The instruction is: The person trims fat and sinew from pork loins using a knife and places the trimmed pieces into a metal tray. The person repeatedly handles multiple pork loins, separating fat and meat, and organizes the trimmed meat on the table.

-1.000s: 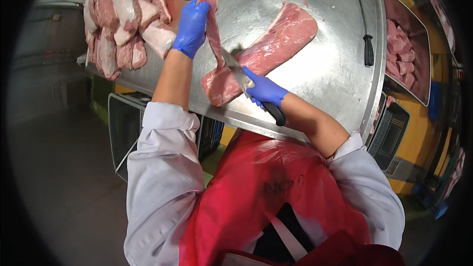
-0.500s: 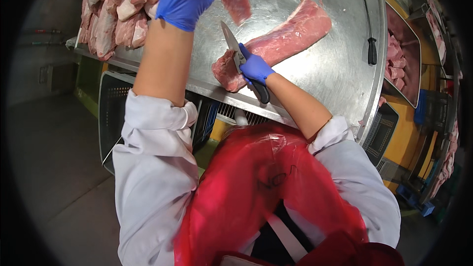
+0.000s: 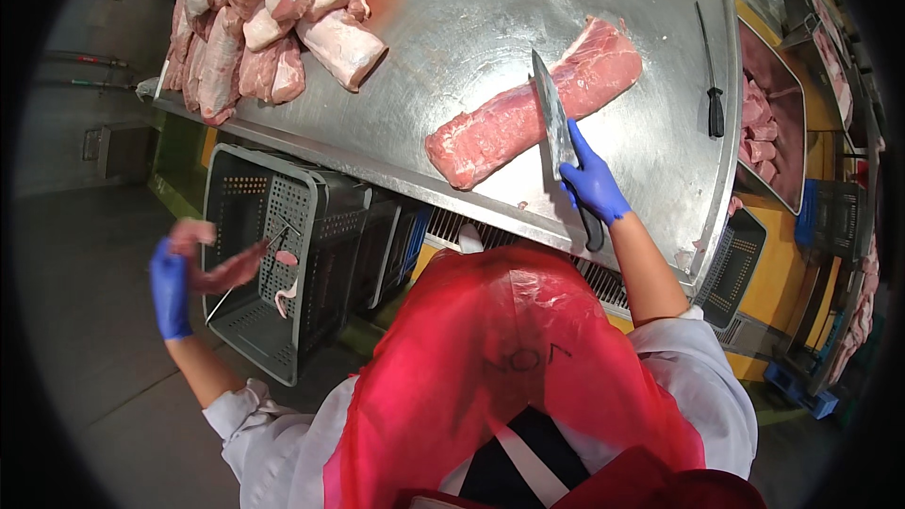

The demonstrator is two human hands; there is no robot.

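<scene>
Gloved in blue, my left hand [image 3: 171, 290] is out beside a grey perforated crate [image 3: 311, 297], closed on a curved strip of meat [image 3: 229, 273] that hangs toward the crate's opening. The strip is slightly smeared by motion. My right hand [image 3: 596, 183], also gloved, grips a knife [image 3: 549, 106] by its black handle. The blade points away from me and lies over or just above a long meat loin [image 3: 492, 135] on the metal table [image 3: 452, 38]; contact is hard to tell. A few small scraps [image 3: 287, 257] are inside the crate.
Several pale meat pieces [image 3: 259, 0] are piled at the table's far left. A sharpening steel [image 3: 714, 85] lies near the right edge. Past that edge stands a reddish bin [image 3: 787, 132] of meat chunks, with a dark crate [image 3: 738, 254] below.
My left hand has swung from the far side of the table down to the left, to the crate, with meat in it. My right hand and knife have shifted right along the loin.
</scene>
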